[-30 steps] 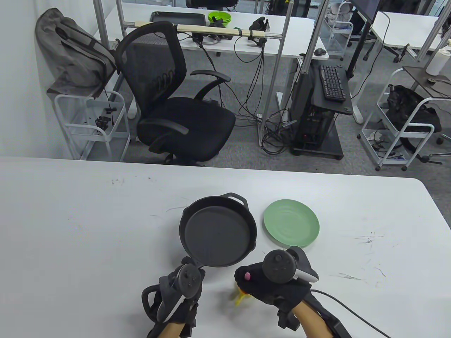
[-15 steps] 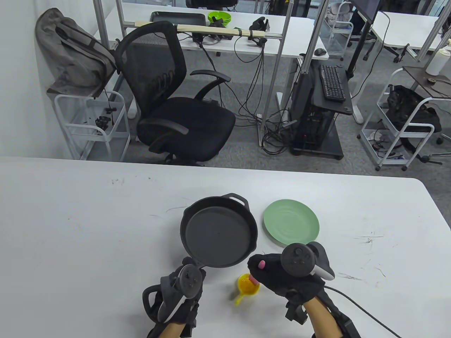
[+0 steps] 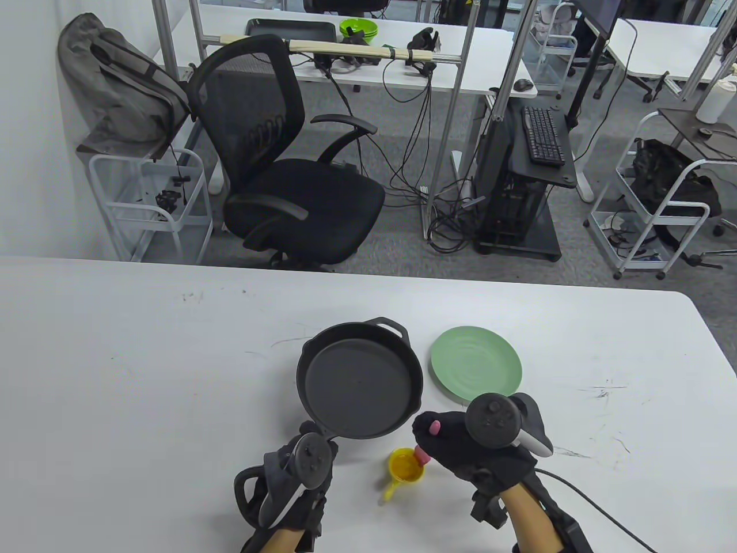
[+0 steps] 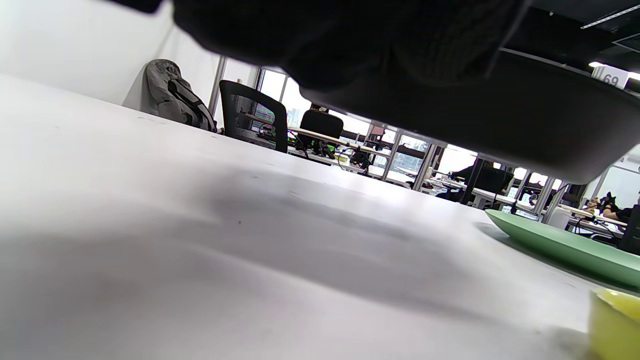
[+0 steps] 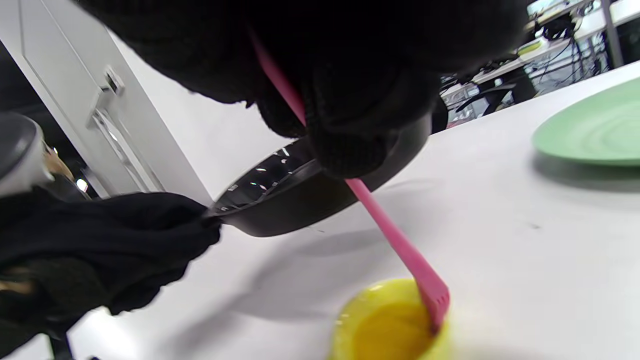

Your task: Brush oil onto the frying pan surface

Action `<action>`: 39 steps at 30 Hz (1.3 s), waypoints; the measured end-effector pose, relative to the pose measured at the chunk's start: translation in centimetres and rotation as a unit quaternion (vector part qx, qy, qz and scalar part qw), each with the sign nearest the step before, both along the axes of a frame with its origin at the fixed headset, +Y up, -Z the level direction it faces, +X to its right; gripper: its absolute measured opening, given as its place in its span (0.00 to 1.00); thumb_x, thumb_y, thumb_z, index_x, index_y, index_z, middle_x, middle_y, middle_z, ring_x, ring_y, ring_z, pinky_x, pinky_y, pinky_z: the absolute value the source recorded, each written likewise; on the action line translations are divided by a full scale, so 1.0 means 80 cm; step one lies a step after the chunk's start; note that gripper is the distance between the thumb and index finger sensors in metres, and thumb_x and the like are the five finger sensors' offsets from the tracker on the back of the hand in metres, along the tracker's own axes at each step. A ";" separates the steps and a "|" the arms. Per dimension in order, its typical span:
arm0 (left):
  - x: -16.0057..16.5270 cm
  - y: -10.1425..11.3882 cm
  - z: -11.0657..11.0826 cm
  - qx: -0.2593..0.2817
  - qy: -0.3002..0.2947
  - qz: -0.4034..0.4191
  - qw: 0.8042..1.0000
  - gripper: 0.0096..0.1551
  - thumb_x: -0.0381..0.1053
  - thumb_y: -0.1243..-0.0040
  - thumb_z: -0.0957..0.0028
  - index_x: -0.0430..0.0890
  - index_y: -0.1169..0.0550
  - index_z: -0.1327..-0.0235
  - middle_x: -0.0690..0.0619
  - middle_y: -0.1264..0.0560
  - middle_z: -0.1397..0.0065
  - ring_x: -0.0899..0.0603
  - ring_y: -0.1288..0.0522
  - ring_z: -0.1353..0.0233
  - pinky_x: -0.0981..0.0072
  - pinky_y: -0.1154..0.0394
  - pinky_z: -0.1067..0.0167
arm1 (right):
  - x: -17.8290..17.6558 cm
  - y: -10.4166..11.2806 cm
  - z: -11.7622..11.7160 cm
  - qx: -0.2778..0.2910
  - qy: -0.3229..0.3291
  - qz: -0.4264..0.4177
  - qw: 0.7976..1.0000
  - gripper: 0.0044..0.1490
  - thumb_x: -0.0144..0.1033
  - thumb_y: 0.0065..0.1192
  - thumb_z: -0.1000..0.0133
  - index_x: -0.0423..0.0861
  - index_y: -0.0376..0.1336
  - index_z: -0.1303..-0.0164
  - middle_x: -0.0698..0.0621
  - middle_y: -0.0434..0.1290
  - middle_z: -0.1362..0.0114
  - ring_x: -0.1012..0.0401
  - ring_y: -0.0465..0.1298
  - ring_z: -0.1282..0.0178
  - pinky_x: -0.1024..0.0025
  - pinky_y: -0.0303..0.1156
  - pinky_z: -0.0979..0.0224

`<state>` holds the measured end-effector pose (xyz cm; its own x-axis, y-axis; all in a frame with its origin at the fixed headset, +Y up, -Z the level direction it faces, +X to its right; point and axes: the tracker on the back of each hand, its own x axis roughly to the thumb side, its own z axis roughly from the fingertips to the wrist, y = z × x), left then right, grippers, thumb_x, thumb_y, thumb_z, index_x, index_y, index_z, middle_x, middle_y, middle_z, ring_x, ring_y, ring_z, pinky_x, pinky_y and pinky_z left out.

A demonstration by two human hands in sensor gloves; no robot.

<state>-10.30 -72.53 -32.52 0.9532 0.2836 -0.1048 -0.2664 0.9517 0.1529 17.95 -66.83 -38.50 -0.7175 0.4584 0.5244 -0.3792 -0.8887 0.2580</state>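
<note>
Since one second ago the right hand [image 3: 460, 446] has shifted to the right, and the small yellow cup of oil [image 3: 405, 466], before hidden under it, now shows on the white bench [image 3: 144, 374].

On the bench I count one black cast-iron frying pan [image 3: 358, 389], one round green plate [image 3: 477, 364], one yellow cup, one pink silicone brush [image 5: 400, 245] and two gloved hands. The pan is between the hands and the far edge, the plate just beside it on the right, the cup near the pan's front edge.

In the table view the brush is mostly covered by the right hand; only its pink end above and a little piece at the cup can be seen. The pan's long handle is hidden under the left hand [image 3: 291, 481]. In the left wrist view the glove and pan underside fill the top, and the cup is cut at the corner.

The right hand's fingers [image 5: 350, 145] are clenched around the brush handle, and the bristles are dipped inside the cup. The left hand's fingers grip the pan handle, closed around it
</note>
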 end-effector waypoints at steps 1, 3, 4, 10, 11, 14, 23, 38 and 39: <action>0.000 0.000 0.000 0.000 -0.001 0.000 1.000 0.36 0.61 0.36 0.43 0.37 0.25 0.31 0.53 0.16 0.61 0.49 0.18 0.72 0.59 0.20 0.74 | 0.002 0.002 0.000 -0.002 0.002 -0.007 1.000 0.24 0.48 0.62 0.33 0.46 0.69 0.34 0.37 0.82 0.44 0.56 0.81 0.58 0.70 0.79 0.60; 0.002 0.000 0.000 -0.001 -0.003 0.001 1.000 0.37 0.61 0.36 0.43 0.37 0.25 0.31 0.53 0.16 0.61 0.49 0.18 0.72 0.59 0.20 0.74 | 0.010 0.011 0.001 -0.012 0.008 -0.059 0.998 0.24 0.48 0.62 0.33 0.45 0.69 0.34 0.37 0.82 0.44 0.56 0.81 0.58 0.70 0.79 0.60; 0.003 0.000 0.000 -0.001 -0.005 0.002 1.000 0.37 0.61 0.36 0.43 0.37 0.25 0.31 0.53 0.16 0.61 0.49 0.18 0.72 0.59 0.20 0.74 | 0.015 0.016 0.002 -0.011 0.009 -0.078 0.997 0.24 0.48 0.62 0.33 0.45 0.69 0.34 0.37 0.82 0.45 0.56 0.81 0.59 0.71 0.79 0.61; 0.024 -0.001 0.005 -0.002 -0.033 0.001 0.999 0.36 0.61 0.36 0.42 0.37 0.25 0.31 0.53 0.16 0.61 0.50 0.18 0.72 0.59 0.20 0.75 | 0.062 0.044 0.009 0.021 -0.020 -0.271 0.962 0.24 0.48 0.61 0.33 0.45 0.69 0.34 0.38 0.83 0.46 0.57 0.81 0.60 0.72 0.79 0.62; 0.031 -0.001 0.006 -0.003 -0.042 0.000 0.999 0.36 0.61 0.36 0.42 0.37 0.25 0.31 0.53 0.16 0.61 0.50 0.18 0.72 0.59 0.20 0.75 | 0.068 0.045 0.009 0.031 -0.041 -0.292 0.955 0.24 0.49 0.61 0.33 0.46 0.69 0.34 0.38 0.82 0.46 0.57 0.81 0.60 0.73 0.78 0.62; 0.050 -0.002 0.010 -0.005 -0.067 -0.008 0.998 0.36 0.61 0.36 0.42 0.37 0.25 0.32 0.53 0.16 0.62 0.50 0.18 0.73 0.59 0.20 0.75 | 0.076 0.041 0.007 0.049 -0.080 -0.321 0.942 0.24 0.49 0.61 0.33 0.47 0.68 0.33 0.39 0.82 0.46 0.58 0.81 0.60 0.73 0.78 0.62; 0.104 -0.006 0.027 -0.010 -0.149 -0.038 0.988 0.37 0.61 0.37 0.42 0.37 0.25 0.31 0.53 0.16 0.61 0.50 0.18 0.72 0.60 0.20 0.75 | 0.062 0.015 -0.006 0.026 -0.146 -0.288 0.946 0.26 0.47 0.61 0.33 0.45 0.66 0.29 0.37 0.80 0.40 0.56 0.80 0.55 0.72 0.78 0.58; 0.116 -0.001 0.036 0.002 -0.171 -0.056 0.984 0.37 0.61 0.36 0.43 0.37 0.25 0.31 0.53 0.16 0.61 0.50 0.18 0.72 0.59 0.20 0.75 | 0.050 -0.009 -0.019 -0.022 -0.217 -0.179 0.959 0.31 0.42 0.61 0.32 0.37 0.63 0.25 0.31 0.78 0.35 0.50 0.80 0.52 0.64 0.79 0.55; 0.116 0.000 0.036 0.003 -0.169 -0.059 0.984 0.37 0.61 0.36 0.43 0.37 0.25 0.31 0.53 0.16 0.61 0.50 0.18 0.72 0.59 0.20 0.75 | 0.051 -0.008 -0.018 -0.018 -0.223 -0.174 0.959 0.30 0.42 0.61 0.32 0.36 0.63 0.26 0.31 0.78 0.35 0.50 0.80 0.52 0.64 0.79 0.55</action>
